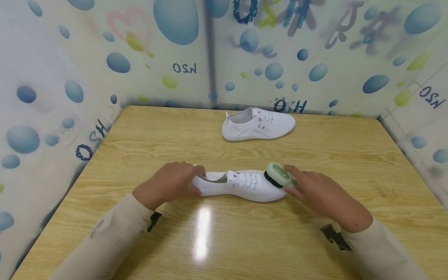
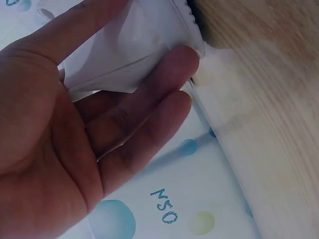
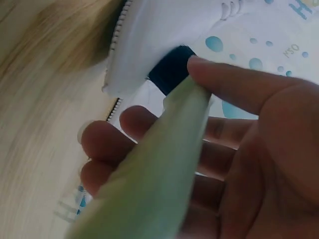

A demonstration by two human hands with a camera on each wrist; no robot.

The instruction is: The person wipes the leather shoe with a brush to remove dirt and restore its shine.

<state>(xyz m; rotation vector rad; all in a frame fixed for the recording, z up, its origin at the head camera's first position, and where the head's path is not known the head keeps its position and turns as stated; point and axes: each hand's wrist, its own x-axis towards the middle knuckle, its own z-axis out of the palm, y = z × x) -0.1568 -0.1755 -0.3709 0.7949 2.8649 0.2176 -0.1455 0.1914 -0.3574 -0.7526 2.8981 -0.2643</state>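
Note:
A white lace-up shoe point(image 1: 253, 190) lies on the wooden table in the head view, toe to the right. My left hand point(image 1: 174, 182) grips its heel, thumb at the opening and fingers round the back; the left wrist view shows the heel point(image 2: 124, 55) between thumb and fingers. In my right hand point(image 1: 318, 192) is a pale green shoe brush point(image 1: 280, 174) with dark bristles. Those bristles point(image 3: 172, 68) rest against the toe of the shoe in the right wrist view. Thumb and fingers hold the brush along its handle point(image 3: 154, 169).
A second white shoe point(image 1: 259, 124) stands farther back on the table point(image 1: 168, 136), toe also to the right. Behind the table and along both sides rise walls point(image 1: 217, 54) covered in blue and green dots. A bright light reflection shows on the near tabletop.

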